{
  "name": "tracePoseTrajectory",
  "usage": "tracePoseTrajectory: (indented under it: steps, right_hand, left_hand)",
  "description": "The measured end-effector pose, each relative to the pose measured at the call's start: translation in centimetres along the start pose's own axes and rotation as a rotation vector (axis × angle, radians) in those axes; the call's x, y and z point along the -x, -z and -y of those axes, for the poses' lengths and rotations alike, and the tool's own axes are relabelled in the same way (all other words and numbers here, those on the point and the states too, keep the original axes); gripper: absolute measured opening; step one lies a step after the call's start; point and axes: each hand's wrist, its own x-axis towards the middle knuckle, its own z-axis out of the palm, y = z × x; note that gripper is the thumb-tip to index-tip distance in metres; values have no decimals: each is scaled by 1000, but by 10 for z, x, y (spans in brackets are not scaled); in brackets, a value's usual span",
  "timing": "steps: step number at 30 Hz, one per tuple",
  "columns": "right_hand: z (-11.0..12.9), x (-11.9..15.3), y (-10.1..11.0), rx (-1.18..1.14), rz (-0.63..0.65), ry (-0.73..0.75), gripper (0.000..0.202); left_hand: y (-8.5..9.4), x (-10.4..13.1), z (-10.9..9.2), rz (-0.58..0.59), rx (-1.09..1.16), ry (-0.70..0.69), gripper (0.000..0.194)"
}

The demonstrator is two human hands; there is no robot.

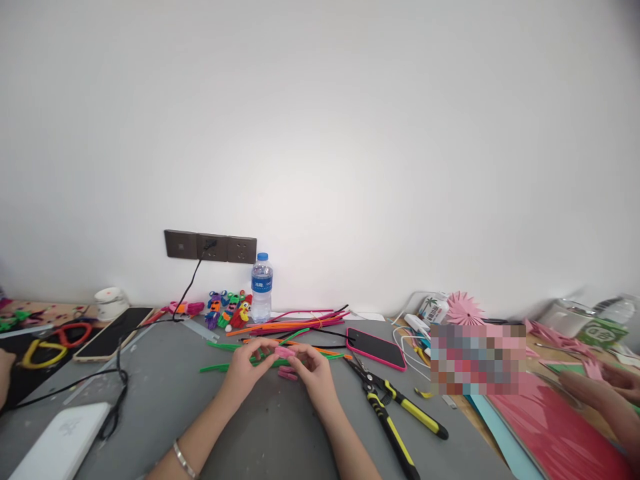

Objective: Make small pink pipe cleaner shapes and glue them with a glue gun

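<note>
Between the fingertips of my left hand (253, 361) and my right hand (313, 369) is a small pink coil of pipe cleaner (285, 352), pinched from both sides. Just below it, a second pink piece (287, 373) lies on the grey table mat, close to my right fingers. Green pipe cleaners (215, 367) stretch out behind and to the left of my left hand. Orange and red pipe cleaners (295, 325) lie in a bundle farther back. To the right of my right hand rest yellow-and-black pliers (385, 397), their handles spread.
A water bottle (261, 290) stands by the wall beside small pipe-cleaner figures (230, 310). A pink-cased phone (376, 349) lies right of centre. A white power bank (60, 440) and black cable (120, 380) are at left. Another person's hands (600, 393) work at far right.
</note>
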Motion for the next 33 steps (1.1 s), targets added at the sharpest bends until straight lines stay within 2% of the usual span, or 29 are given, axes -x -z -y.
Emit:
tracePoseTrajectory:
  steps: [8,15,27,33]
  right_hand:
    - [15,1,-4,-98,37,-44,31]
    - [22,2,-6,-163,42,-90,31]
    - [13,2,-5,-138,95,-67,30]
    - [6,1,-5,-142,73,-68,34]
  left_hand:
    - [-2,-1,6,67,178,93,24]
    - [-2,0,2,85,228,134,33]
    - [-5,0,12,125,207,113,25]
    - [-4,-1,8,103,170,113,23]
